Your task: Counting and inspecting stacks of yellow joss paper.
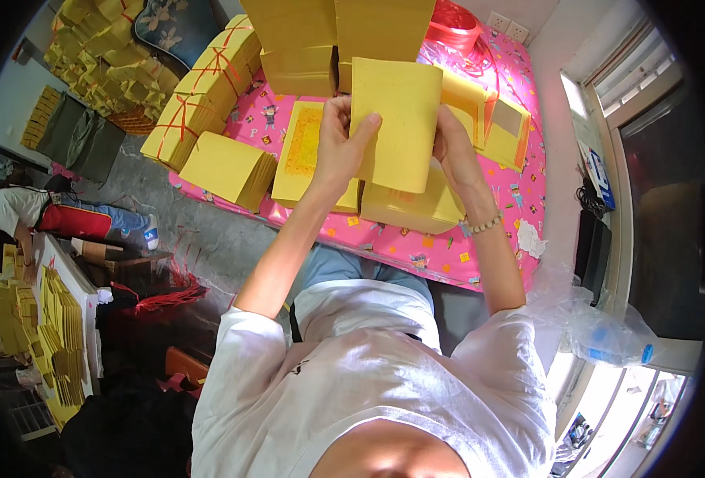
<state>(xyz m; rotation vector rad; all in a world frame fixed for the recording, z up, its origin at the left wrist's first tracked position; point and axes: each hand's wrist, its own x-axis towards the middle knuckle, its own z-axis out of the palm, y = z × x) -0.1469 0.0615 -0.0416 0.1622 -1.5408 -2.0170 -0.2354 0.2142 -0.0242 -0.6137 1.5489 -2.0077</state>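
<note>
- The left hand [339, 143] pinches the folded yellow paper [398, 119] by its left edge, thumb flat on the near face, fingers curled behind.
- The right hand [456, 151] grips the opposite edge; some of its fingertips are hidden from me.
- That paper is held up in front of the person, over the pink-covered table [368, 248], its lower edge overlapping my view of the near yellow stack [412, 210].
- Just left, the orange-printed stack [300, 155] sits close beside that one, leaving only a narrow gap.
- Farther left, a folded yellow stack [223, 169] lies near the table's edge, with red-tied bundles [179, 119] lining that side beyond it.
- Behind the paper, tall yellow stacks [300, 73] hem in the far side.
- A strip of pink cover shows along the near edge, widening at the right around a crumpled white scrap [531, 239].
</note>
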